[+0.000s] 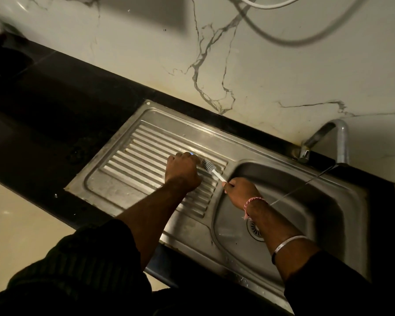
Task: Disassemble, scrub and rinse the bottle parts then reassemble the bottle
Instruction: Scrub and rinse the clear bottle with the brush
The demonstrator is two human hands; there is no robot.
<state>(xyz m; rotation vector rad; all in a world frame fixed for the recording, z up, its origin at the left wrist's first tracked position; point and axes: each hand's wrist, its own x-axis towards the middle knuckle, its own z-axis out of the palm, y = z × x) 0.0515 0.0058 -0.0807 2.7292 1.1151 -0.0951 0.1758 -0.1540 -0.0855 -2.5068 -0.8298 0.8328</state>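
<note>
1. A steel sink unit [128,179] is set into a dark surface [55,99], with its ribbed drainboard on the left and its basin [306,201] on the right.
2. The left hand [183,172] rests on the drainboard, fingers curled down over a small item that shows only as a bit of blue [190,153] at the far edge of the knuckles. Whether it is a bottle part cannot be told, since the hand hides nearly all of it.
3. The right hand [242,190], at the left rim of the basin, pinches the white handle of a bottle brush [211,168].
4. The brush points up and to the left; its grey bristled head lies on the drainboard ribs just beside the left hand's fingers.
5. A red thread band and a pale bangle sit on the right forearm.
6. A thin stream of water [292,192] runs from the tap [338,137] at the far right into the basin, near the drain [254,229].
</note>
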